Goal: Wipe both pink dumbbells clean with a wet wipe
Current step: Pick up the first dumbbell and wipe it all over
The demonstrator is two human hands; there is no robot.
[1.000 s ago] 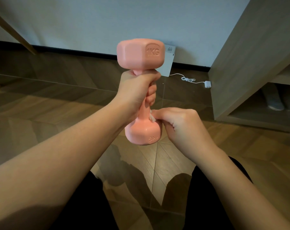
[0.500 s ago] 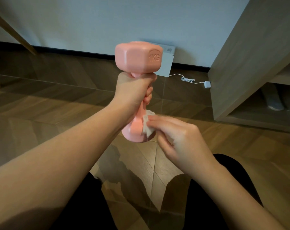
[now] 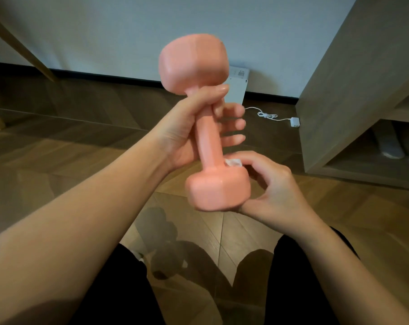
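A pink dumbbell (image 3: 207,137) is held up in the air near the middle of the view, above the wooden floor (image 3: 58,160). It is almost upright, with one head toward 12 o'clock and the other leaning slightly toward 5 o'clock, and its outline is smeared by blur. The left hand (image 3: 187,130) comes in from 8 o'clock and cradles the bar in its palm. Its thumb is hooked across the bar just under the upper head, while its fingers (image 3: 232,124) stretch loosely past the bar toward 3 o'clock. The right hand (image 3: 275,186) comes in from 4 o'clock with its fingers curled. It pinches a small white wet wipe (image 3: 232,163) against the bar where it meets the lower head, and its thumb lies along that head's underside. Behind the dumbbell, at 1 o'clock, a flat white box (image 3: 238,90) leans on the wall (image 3: 105,31). A white cable (image 3: 266,114) runs from it toward 3 o'clock to a small plug (image 3: 294,121). A wooden cabinet (image 3: 339,90) fills the side at 2 o'clock. Black trouser legs (image 3: 119,292) show at 6 o'clock.
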